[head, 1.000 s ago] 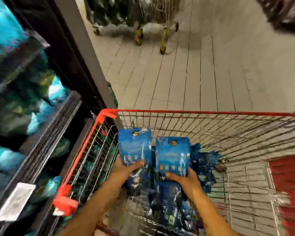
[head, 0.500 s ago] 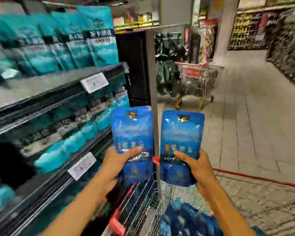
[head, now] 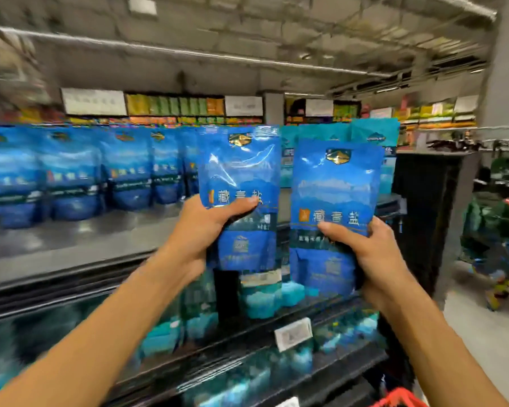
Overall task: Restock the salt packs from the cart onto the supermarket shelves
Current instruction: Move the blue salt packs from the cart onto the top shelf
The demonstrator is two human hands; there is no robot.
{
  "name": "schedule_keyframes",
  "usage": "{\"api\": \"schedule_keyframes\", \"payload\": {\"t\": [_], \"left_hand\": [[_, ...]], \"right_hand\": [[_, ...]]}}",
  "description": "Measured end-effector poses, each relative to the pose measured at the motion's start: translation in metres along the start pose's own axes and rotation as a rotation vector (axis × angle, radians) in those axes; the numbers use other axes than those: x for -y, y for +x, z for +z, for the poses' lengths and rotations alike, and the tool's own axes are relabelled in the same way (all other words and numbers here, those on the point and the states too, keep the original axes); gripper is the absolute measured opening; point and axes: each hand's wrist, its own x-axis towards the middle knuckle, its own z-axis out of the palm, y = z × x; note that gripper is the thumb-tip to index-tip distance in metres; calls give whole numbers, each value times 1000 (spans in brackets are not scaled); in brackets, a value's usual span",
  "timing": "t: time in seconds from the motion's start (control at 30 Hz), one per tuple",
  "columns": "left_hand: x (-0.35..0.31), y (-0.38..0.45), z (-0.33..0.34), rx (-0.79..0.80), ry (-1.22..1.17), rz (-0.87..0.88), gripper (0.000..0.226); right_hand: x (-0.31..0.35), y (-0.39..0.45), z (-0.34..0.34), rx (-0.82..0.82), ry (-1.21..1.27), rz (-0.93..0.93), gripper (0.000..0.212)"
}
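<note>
Head view: the left hand (head: 202,227) grips one blue salt pack (head: 241,183) and the right hand (head: 370,254) grips another salt pack (head: 334,195), both upright before the shelf (head: 71,245). A shelved row of packs (head: 71,171) suggests partial restocking; these two remain unplaced.

Left hand (head: 202,227), right hand (head: 370,257) raised, each gripping pack (thumbs front)

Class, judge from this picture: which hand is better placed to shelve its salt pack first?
Probably the left hand: its salt pack is beside the matching blue row; the right hand is in front of teal packs.
</note>
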Motion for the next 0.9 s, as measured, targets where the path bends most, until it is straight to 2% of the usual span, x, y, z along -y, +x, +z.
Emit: {"api": "schedule_keyframes", "payload": {"t": [0.17,0.27,0.4,0.5,0.63,0.7,0.8,0.9], "left_hand": [[-44,29,-67,-225,50,37,25],[-58,52,-112,-349,82,36,28],[-56,88,-168,-479,126,-3,18],[-44,114,-198,-498,147,-42,9],[-23,142,-217,-499,161,-53,15],[-14,150,-220,-491,185,-71,22],[-3,155,-223,-459,244,-91,52],[-1,150,-232,-419,434,-59,43]], "right_hand": [[9,63,78,178,102,31,49],[5,105,126,224,130,67,40],[-20,156,182,258,131,194,46],[-48,187,216,301,75,300,46],[-80,216,251,368,4,394,85],[-92,227,259,421,-9,424,85],[-102,237,257,491,-92,419,79],[-98,237,247,555,-436,302,74]]}}
